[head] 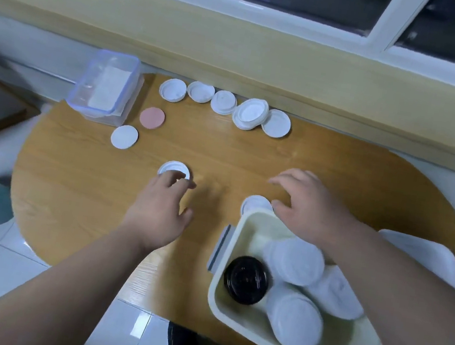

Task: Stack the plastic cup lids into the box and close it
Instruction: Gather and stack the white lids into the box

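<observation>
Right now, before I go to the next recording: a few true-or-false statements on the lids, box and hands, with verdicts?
1. The cream box holds white lid stacks and a black lid. True.
2. A pink lid lies beside the clear container. True.
3. The left hand grips the pink lid. False: its fingers curl over the middle white lid.
4. The right hand is inside the clear container. False: it is spread open over the cream box's far rim.
</observation>
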